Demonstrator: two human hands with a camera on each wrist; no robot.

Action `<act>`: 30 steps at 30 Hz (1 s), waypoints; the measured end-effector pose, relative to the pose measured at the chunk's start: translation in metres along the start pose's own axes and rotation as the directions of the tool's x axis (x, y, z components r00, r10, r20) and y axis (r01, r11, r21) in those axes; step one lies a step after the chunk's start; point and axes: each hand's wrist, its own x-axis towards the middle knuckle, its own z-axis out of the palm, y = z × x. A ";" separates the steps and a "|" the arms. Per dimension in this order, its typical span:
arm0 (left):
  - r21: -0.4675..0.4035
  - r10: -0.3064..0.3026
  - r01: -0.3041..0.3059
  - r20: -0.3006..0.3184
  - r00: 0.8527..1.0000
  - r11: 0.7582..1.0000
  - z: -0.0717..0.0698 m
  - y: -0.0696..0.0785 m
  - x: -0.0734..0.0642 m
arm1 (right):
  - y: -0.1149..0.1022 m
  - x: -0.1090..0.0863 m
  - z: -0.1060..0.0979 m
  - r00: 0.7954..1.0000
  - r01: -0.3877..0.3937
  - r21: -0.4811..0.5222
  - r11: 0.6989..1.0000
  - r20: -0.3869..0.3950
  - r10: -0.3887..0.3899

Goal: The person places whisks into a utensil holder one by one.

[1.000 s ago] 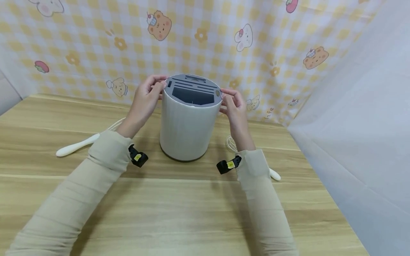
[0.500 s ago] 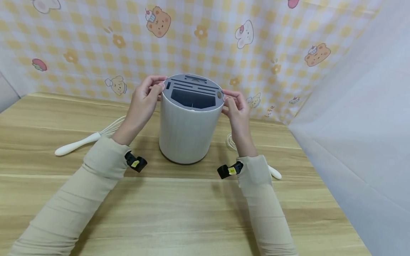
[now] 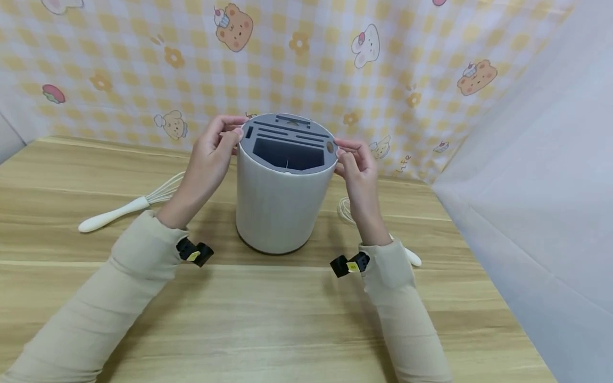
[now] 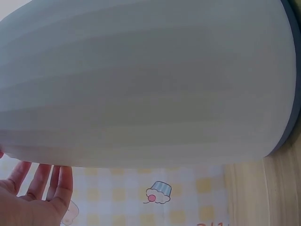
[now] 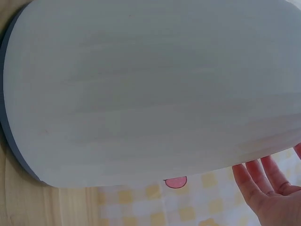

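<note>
A white, round knife block (image 3: pixel 282 210) stands upright on the table, its dark grey slotted top (image 3: pixel 246 146) facing up. The top has narrow slots, a large angular opening and a small oval hole. My left hand (image 3: pixel 210 151) grips the upper rim on the left, thumb at the edge and fingers around the side. On the opposite side my right hand (image 3: pixel 360 170) holds the rim the same way. Both wrist views are filled by the block's pale wall, with left fingers (image 4: pixel 63 186) and right fingers (image 5: pixel 244 181) against it near the top.
A whisk with a white handle (image 3: pixel 115 214) lies left of the block. Another whisk (image 3: pixel 413 258) lies to the right, partly hidden behind my right forearm. A yellow checked cloth (image 3: pixel 297 74) hangs behind the wooden table (image 3: pixel 268 319); a white sheet (image 3: pixel 522 175) borders the right.
The knife block has come a little toward me across the table, with both hands staying on its rim. The whisks lie where they were.
</note>
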 end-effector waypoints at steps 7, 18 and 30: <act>-0.026 0.013 -0.013 0.015 1.000 1.000 0.001 0.002 -0.003 | -0.003 -0.005 -0.002 1.000 0.015 -0.020 1.000 0.003 -0.015; -0.019 0.008 -0.007 0.022 1.000 1.000 0.001 0.007 -0.012 | -0.007 -0.015 -0.003 0.999 0.037 -0.059 0.998 -0.019 -0.038; -0.036 0.007 -0.006 0.030 1.000 0.999 0.001 0.008 -0.018 | -0.010 -0.022 -0.004 0.999 0.044 -0.104 0.994 -0.017 -0.046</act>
